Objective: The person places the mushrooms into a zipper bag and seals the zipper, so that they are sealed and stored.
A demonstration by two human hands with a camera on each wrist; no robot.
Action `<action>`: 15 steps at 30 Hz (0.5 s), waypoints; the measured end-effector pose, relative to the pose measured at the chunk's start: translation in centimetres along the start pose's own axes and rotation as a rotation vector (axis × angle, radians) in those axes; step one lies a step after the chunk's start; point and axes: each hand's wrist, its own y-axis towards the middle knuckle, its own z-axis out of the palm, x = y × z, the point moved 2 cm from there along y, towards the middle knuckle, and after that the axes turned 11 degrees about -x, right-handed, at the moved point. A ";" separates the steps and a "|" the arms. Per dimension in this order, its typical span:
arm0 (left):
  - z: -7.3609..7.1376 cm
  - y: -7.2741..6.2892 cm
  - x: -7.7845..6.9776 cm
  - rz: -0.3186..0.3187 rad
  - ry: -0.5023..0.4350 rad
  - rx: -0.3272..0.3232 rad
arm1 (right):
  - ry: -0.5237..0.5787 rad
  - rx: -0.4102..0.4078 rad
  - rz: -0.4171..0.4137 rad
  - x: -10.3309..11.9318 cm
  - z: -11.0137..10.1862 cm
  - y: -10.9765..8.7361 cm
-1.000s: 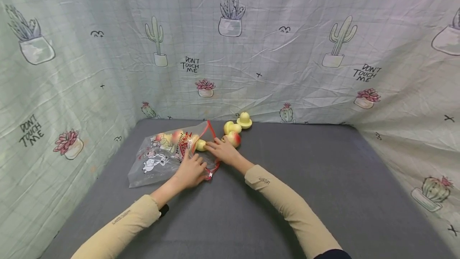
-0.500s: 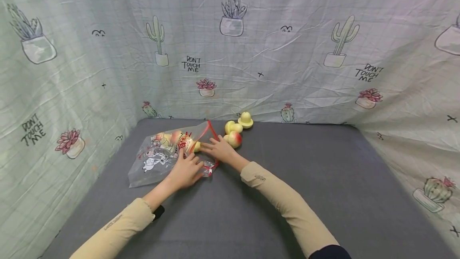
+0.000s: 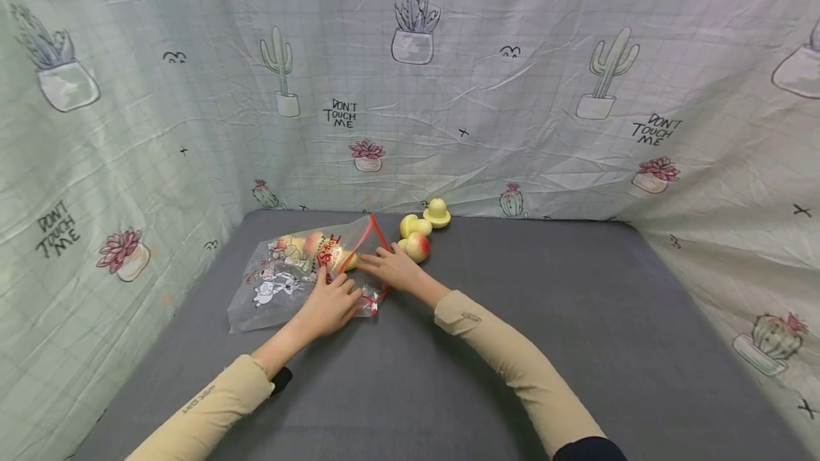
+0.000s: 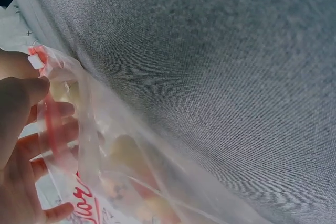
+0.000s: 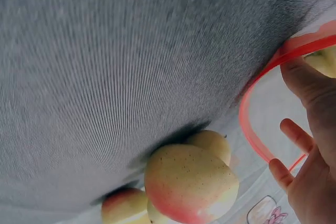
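Note:
A clear zip bag (image 3: 246,315) with red lettering and printed figures lies on its side, with several yellow-and-red fruits (image 3: 314,242) inside. My left hand (image 3: 328,304) holds the near edge of its mouth; in the left wrist view the thumb lies by the white slider (image 4: 35,61) and the fingers show through the film. My right hand (image 3: 398,269) reaches into the mouth from the right, fingers extended to a yellow fruit (image 3: 349,261) just inside. In the right wrist view the red zip edge (image 5: 252,124) curves round the fingers, with the thumb at it.
Right behind my right hand lies a yellow fruit with a red blush (image 3: 418,247), beside a yellow knobbed piece (image 3: 415,226). A yellow hat-shaped piece (image 3: 437,213) stands farther back. Cactus-print cloth (image 3: 448,91) walls the grey table (image 3: 544,304) at the back and sides.
The yellow fruit at the bag's mouth has moved left, deeper inside, with my right fingertips following. My left hand has shifted slightly left along the bag.

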 end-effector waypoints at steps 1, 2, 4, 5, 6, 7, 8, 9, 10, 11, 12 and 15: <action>0.0 0.0 0.0 0.001 0.002 -0.005 | 0.018 -0.001 0.003 0.1 0.0 0.0; -0.1 0.0 0.0 0.000 0.002 -0.011 | 0.036 -0.005 0.006 0.1 0.1 -0.1; -0.1 0.0 0.0 -0.003 0.001 -0.019 | 0.054 -0.010 0.007 0.3 0.2 -0.1; -0.1 0.0 0.0 -0.003 0.000 -0.022 | 0.057 -0.010 0.007 0.3 0.2 -0.2; -0.1 0.0 0.0 -0.003 -0.004 -0.027 | 0.059 -0.009 0.007 0.4 0.2 -0.2; -0.1 -0.1 0.0 -0.002 -0.007 -0.032 | 0.062 -0.011 0.008 0.5 0.2 -0.2; -0.1 -0.1 0.1 -0.001 -0.011 -0.040 | 0.064 -0.014 0.011 0.6 0.2 -0.2; -0.1 -0.1 0.1 0.003 -0.013 -0.048 | 0.067 -0.012 0.013 0.7 0.2 -0.2; -0.1 -0.1 0.1 0.006 -0.015 -0.055 | 0.070 -0.015 0.015 0.7 0.2 -0.2; 0.0 -0.2 0.1 0.009 -0.019 -0.064 | 0.072 -0.021 0.017 0.8 0.1 -0.2; 0.0 -0.2 0.2 0.009 -0.026 -0.072 | 0.073 -0.025 0.017 0.8 0.1 -0.2; 0.1 -0.3 0.2 0.010 -0.045 -0.088 | 0.075 -0.039 0.019 1.0 0.1 -0.1</action>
